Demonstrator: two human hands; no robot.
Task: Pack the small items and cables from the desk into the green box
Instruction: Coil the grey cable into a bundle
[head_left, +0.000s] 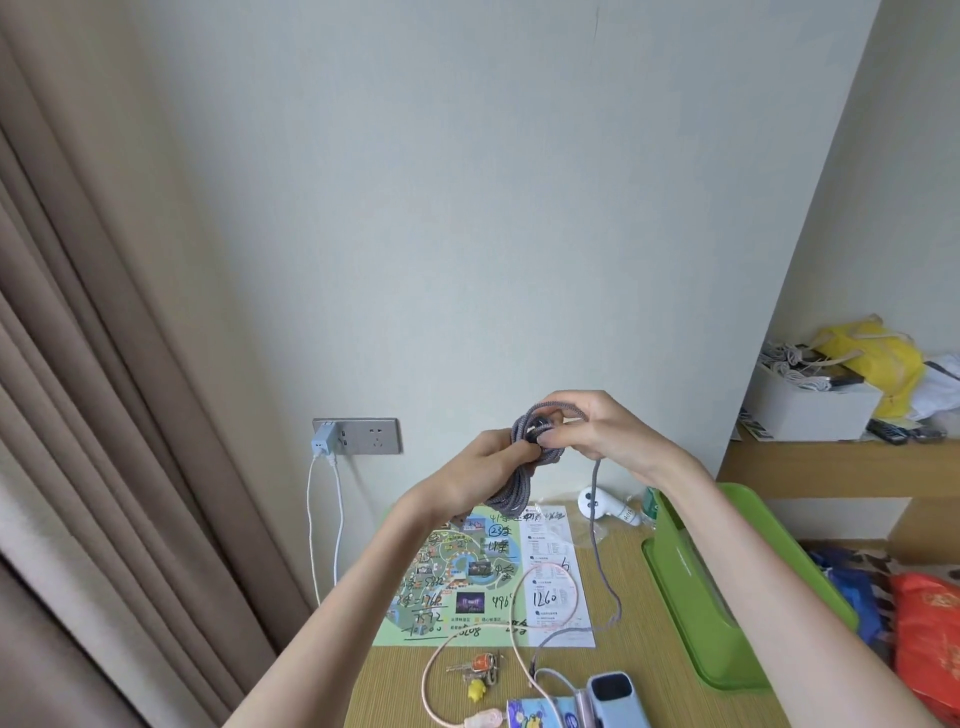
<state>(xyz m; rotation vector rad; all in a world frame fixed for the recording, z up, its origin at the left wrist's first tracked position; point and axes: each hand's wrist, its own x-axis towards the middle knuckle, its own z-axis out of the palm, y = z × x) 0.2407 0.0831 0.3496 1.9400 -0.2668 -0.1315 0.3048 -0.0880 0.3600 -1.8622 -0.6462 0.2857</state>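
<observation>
Both hands are raised above the desk with a grey braided cable (524, 457) coiled between them. My left hand (485, 470) grips the coil from below. My right hand (582, 428) pinches the top of the coil, and a loose end (597, 530) of the same cable hangs from it down to the desk. The green box (691, 577) stands on the desk at the right, partly behind my right forearm. A pink cable (519, 639) loops across the desk front. Keys with an orange charm (480, 667) lie near it.
A printed map sheet (483, 577) covers the desk middle. A white hair dryer (602, 506) lies at the back. A blue-grey device (615, 699) and a small packet (535, 714) sit at the front edge. A charger (323, 441) is plugged into the wall socket. A shelf with a white box (810, 405) is at right.
</observation>
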